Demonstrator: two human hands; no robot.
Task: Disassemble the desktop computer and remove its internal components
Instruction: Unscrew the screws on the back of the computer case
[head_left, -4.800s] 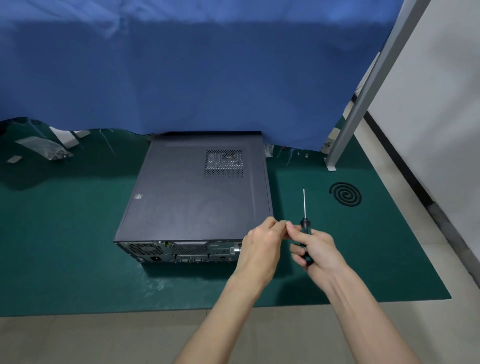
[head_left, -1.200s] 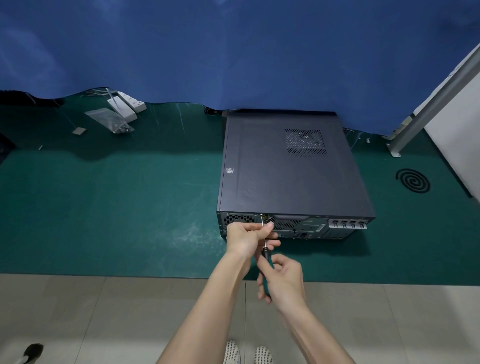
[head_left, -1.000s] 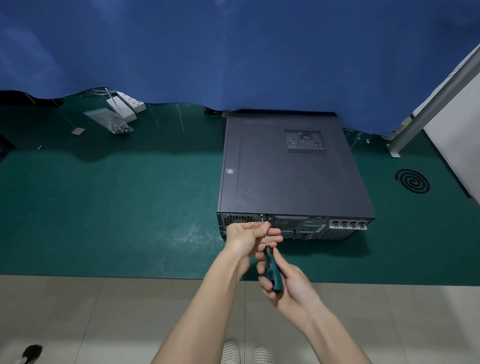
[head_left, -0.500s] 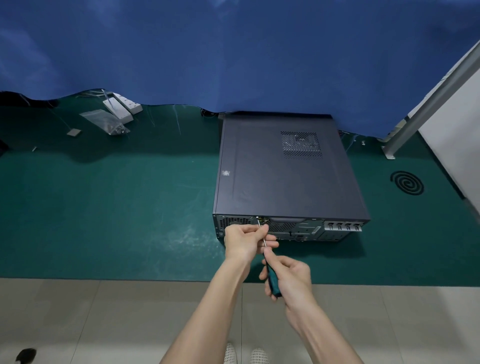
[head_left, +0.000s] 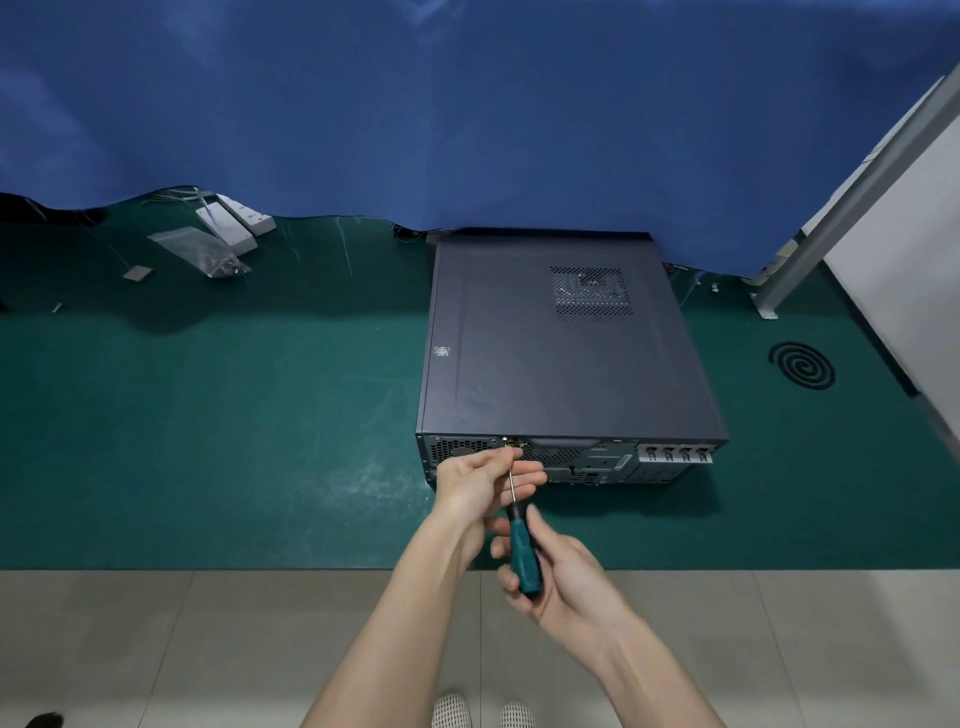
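A dark grey desktop computer case (head_left: 561, 353) lies flat on the green mat (head_left: 234, 415), its rear panel facing me. My right hand (head_left: 561, 577) grips the green handle of a screwdriver (head_left: 522, 551). The thin shaft runs up to a screw near the top edge of the rear panel, left of centre. My left hand (head_left: 480, 480) pinches the shaft just below the tip, close against the panel. The case lid is closed, so the inside is hidden.
White power strips (head_left: 234, 221) and a clear plastic bag (head_left: 200, 254) lie at the mat's far left. A black coil (head_left: 802, 364) sits at the right, near a grey metal post (head_left: 852, 187). A blue curtain (head_left: 467, 104) hangs behind. Tiled floor lies in front.
I have shifted from the case's right rear corner to a screw left of centre. Over the last second the handle turns in my right hand while my left keeps pinching the shaft.
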